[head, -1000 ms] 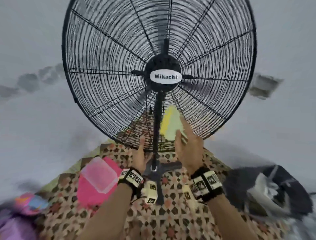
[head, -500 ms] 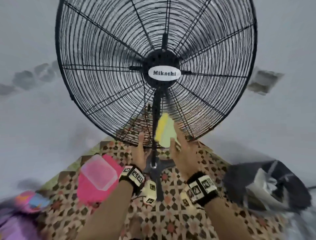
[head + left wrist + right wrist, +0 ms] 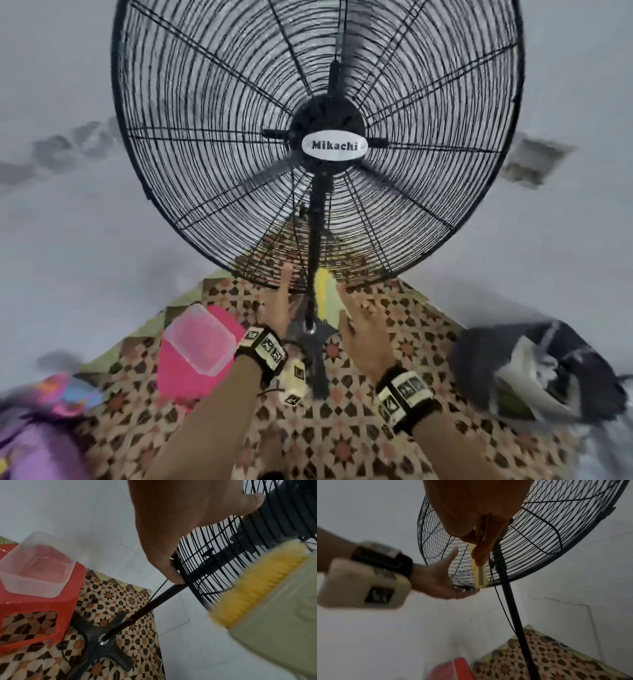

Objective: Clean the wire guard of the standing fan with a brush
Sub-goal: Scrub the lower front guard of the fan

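The black wire guard [image 3: 212, 137] of the standing fan fills the upper head view, with a white "Mikachi" badge at its hub. My left hand [image 3: 283, 301] grips the guard's bottom rim just left of the pole [image 3: 314, 253]; in the left wrist view its thumb lies on the front wires and the fingers [image 3: 173, 574] curl behind the rim. My right hand [image 3: 363, 329] holds a brush [image 3: 323, 291] with yellow bristles and a pale green back. The bristles [image 3: 254, 591] lie against the lowest wires beside the pole. The brush [image 3: 480, 574] is blurred.
The fan's black cross base [image 3: 313, 339] stands on a patterned mat [image 3: 342, 445]. A red stool [image 3: 185, 373] with a clear plastic container [image 3: 198, 335] on it is to the left. A dark crumpled bag [image 3: 534, 370] lies to the right, colourful cloth [image 3: 41, 428] at lower left.
The right hand has drawn the brush down the lower guard to its bottom rim, closer to the pole. The left hand keeps its hold on the rim.
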Motion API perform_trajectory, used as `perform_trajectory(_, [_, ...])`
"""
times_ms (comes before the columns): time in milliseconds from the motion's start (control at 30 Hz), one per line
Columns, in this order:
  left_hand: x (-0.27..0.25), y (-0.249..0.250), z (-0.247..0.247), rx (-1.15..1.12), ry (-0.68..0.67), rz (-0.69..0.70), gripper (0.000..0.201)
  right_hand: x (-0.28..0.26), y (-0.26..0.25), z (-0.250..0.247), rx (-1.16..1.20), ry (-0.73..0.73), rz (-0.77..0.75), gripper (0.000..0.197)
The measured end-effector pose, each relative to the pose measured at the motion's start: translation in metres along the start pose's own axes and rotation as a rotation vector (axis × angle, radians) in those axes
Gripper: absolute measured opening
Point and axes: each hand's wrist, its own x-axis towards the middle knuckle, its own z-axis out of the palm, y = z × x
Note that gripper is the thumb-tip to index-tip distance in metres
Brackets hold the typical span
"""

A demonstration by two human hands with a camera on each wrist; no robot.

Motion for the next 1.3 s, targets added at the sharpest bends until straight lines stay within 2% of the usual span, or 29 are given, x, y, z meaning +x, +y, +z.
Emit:
perform_trajectory(67, [-0.001,0.001,-0.002,0.06,0.0,0.022,0.107,0.005,-0.005,-0.003,0.052,0.097,0.013,0.055])
perform_trajectory(167, [-0.012,0.012,-0.003,0.165,-0.048,0.079,0.09,0.023,-0.012,-0.012,0.116,0.216,0.063,0.053])
perform_trajectory(200, [-0.015,0.013,-0.002,0.216,-0.04,0.077,0.086,0.024,-0.013,-0.013,0.119,0.206,0.068,0.053])
perform_trajectory(300, [-0.026,0.022,-0.001,0.322,-0.02,0.085,0.097,0.006,-0.001,0.001,0.017,0.066,0.046,0.052])
perform_trajectory(367, [-0.027,0.021,-0.001,0.327,-0.003,0.054,0.088,-0.013,0.009,0.01,-0.08,-0.01,0.092,0.058])
perform_trajectory(400, [-0.025,0.02,-0.001,0.314,0.016,0.034,0.083,-0.019,0.009,0.011,-0.078,-0.009,0.137,0.059])
perform_trajectory(467, [-0.023,0.021,-0.003,0.318,0.005,0.039,0.086,-0.017,0.006,0.012,-0.022,0.062,0.181,0.059])
perform_trajectory(500, [-0.021,0.02,-0.005,0.31,-0.016,0.032,0.089,-0.012,0.002,0.012,-0.007,0.126,0.166,0.058])
perform_trajectory(567, [-0.018,0.018,-0.008,0.264,-0.092,-0.024,0.088,-0.004,0.0,0.017,-0.029,0.159,0.202,0.052])
perform_trajectory(633, [-0.009,0.012,-0.012,0.282,-0.109,-0.049,0.088,-0.004,0.008,0.03,-0.047,0.071,0.35,0.041])
perform_trajectory(733, [-0.017,0.019,-0.008,0.273,-0.092,0.001,0.073,-0.019,0.023,0.052,-0.153,-0.072,0.409,0.024])
perform_trajectory(800, [-0.016,0.018,-0.007,0.29,-0.08,0.018,0.07,-0.024,0.028,0.062,-0.219,-0.082,0.474,0.024])
perform_trajectory(900, [-0.011,0.013,-0.009,0.297,-0.056,0.005,0.084,-0.012,0.024,0.069,-0.301,-0.115,0.501,0.026])
perform_trajectory(1033, [-0.013,0.016,-0.008,0.266,-0.077,0.011,0.077,0.023,0.019,0.069,-0.148,-0.235,0.56,0.037])
perform_trajectory(1100, [-0.013,0.017,-0.008,0.249,-0.117,0.0,0.079,0.027,0.009,0.063,-0.103,-0.258,0.57,0.039])
perform_trajectory(1200, [-0.006,0.013,-0.01,0.259,-0.095,0.015,0.072,0.009,-0.012,0.057,-0.059,-0.142,0.639,0.046])
perform_trajectory(1233, [-0.003,0.012,-0.01,0.271,-0.074,0.013,0.071,0.002,-0.023,0.052,-0.034,-0.052,0.684,0.052])
perform_trajectory(1300, [0.004,0.006,-0.011,0.293,-0.066,0.011,0.075,-0.006,-0.036,0.044,-0.068,0.14,0.642,0.057])
